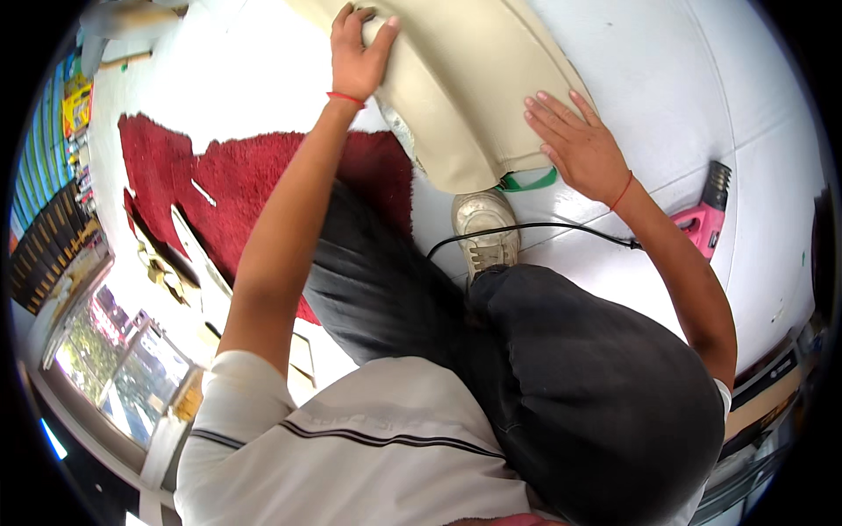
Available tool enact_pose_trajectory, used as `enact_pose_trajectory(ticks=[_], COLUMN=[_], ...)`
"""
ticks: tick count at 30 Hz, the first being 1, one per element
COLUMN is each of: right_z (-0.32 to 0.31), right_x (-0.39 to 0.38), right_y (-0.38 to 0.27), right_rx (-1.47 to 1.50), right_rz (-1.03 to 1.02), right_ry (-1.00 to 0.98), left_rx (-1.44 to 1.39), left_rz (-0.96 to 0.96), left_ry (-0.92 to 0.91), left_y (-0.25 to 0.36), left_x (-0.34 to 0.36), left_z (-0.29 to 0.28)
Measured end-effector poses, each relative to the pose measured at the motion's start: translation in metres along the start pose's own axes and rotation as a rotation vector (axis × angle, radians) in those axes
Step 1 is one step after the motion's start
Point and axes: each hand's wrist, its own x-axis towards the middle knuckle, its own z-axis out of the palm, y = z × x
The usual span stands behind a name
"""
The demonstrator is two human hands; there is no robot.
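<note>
A beige padded panel (474, 79) with a green strip (526, 180) at its lower end lies at the top centre. My left hand (360, 57) has its fingers curled over the panel's raised left edge, gripping it. My right hand (574, 145) rests on the panel's right side with fingers stretched out. A pink heat gun (702, 223) with a dark nozzle lies right of my right arm, its black cord (491, 231) crossing over my shoe (478, 210).
A ragged red carpet piece (263, 167) lies on the white floor (684, 79) to the left, with some pale cut pieces (202, 263) beside it. My bent knee (596, 386) fills the lower right. Shelves (44, 245) and a window (114, 368) stand at the left rim.
</note>
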Motion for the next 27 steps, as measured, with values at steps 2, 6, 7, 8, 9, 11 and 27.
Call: enact_pose_trajectory(ticks=[2,6,7,8,9,11,27], right_z=[0.006,0.028,0.032,0.035,0.038,0.044,0.008], right_x=[0.018,0.075,0.087,0.104,0.121,0.156,0.022], right_y=[-0.011,-0.028,-0.029,-0.028,-0.025,-0.014,-0.034], right_rx=[0.074,0.107,0.084,0.056,0.024,-0.009,0.189], right_rz=[-0.051,-0.021,-0.004,0.014,0.035,0.049,-0.009], right_ry=[-0.056,0.023,0.049,0.097,0.145,0.216,-0.045], left_rx=[-0.06,-0.085,-0.1,-0.099,-0.105,-0.091,-0.024], left_rz=[-0.035,-0.067,-0.007,-0.021,-0.032,-0.062,-0.064], left_ry=[0.117,0.102,0.177,0.171,0.166,0.168,0.277], left_y=[0.008,0.007,0.016,0.017,0.017,0.015,0.007], left_x=[-0.016,-0.016,-0.016,-0.018,-0.019,-0.017,-0.016], left_z=[0.013,0.013,0.015,0.013,0.012,0.014,0.021])
